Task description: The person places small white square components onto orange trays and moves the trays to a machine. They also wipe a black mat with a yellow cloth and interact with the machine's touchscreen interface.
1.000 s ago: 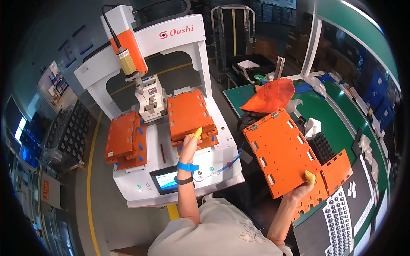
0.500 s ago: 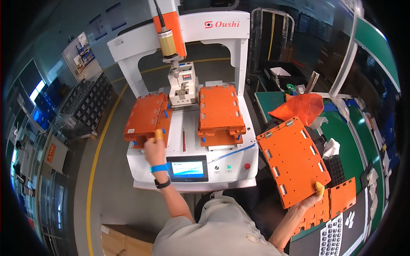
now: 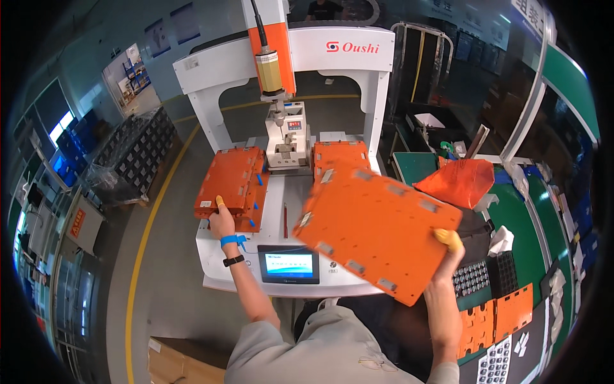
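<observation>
My right hand [image 3: 450, 256], a yellow cot on its thumb, grips the right edge of a large orange plate [image 3: 380, 233]. The plate has slots and small metal clips along its edges, and it hangs tilted over the machine's front right. Behind it, a second orange fixture [image 3: 340, 153] on the machine is mostly hidden. At the left, my left hand [image 3: 222, 221] is closed on the front edge of another orange fixture [image 3: 231, 179], thumb on top and fingers out of sight. Blue pins show along that fixture's right side.
Above the fixtures stands a white gantry machine [image 3: 348, 54] with a screwdriving head [image 3: 269, 73] and a screw feeder [image 3: 286, 134]. A touch screen [image 3: 288, 264] sits at its front. To the right, a green bench [image 3: 526, 224] holds an orange bag [image 3: 459, 181], trays and orange pieces.
My right hand has swung the orange plate left and up from beside the machine to over its front. My left hand has shifted to the left along the fixture's front edge.
</observation>
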### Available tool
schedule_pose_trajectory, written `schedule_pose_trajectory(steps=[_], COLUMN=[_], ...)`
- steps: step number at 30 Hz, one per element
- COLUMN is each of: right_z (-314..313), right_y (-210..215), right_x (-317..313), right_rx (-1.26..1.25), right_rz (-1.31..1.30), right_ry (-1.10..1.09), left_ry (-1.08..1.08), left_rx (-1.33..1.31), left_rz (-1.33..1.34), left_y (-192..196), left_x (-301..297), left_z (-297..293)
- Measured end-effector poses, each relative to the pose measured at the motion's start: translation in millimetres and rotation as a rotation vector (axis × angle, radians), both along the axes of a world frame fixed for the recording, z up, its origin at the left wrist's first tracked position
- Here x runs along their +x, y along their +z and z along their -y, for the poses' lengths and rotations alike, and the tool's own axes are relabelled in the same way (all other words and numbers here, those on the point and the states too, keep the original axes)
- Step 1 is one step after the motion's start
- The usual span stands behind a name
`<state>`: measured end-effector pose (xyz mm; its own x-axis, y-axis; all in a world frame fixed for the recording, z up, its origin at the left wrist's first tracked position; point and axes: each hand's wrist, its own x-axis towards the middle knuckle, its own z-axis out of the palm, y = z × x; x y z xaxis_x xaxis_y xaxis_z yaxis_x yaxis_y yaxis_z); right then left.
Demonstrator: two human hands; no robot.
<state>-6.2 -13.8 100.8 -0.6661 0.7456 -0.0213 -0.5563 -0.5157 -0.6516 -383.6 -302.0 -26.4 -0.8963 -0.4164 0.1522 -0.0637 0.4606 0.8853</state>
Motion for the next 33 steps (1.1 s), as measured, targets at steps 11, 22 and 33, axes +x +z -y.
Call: schedule_pose_trajectory(steps=[11,22,33], right_z=[49.3,39.7,102.2], right_y=[-19.3,4.3,-33.5], right_x=[-132.0,-196.8,-300.2], right_rx=[-0.155,-0.147,-0.269], right_rz=[0.159,0.262,0.226], right_ry=[0.458,0.411,0.41], left_ry=[-0.247,-0.266,0.076], left_rx=[0.992,1.377,1.147], left_rz=[-0.359,-0.468,-1.125], left_y=[42.4,72.6,86.6], left_x=[-15.3,-18.6,62.5], left_z=[-16.7,29.9,126.2])
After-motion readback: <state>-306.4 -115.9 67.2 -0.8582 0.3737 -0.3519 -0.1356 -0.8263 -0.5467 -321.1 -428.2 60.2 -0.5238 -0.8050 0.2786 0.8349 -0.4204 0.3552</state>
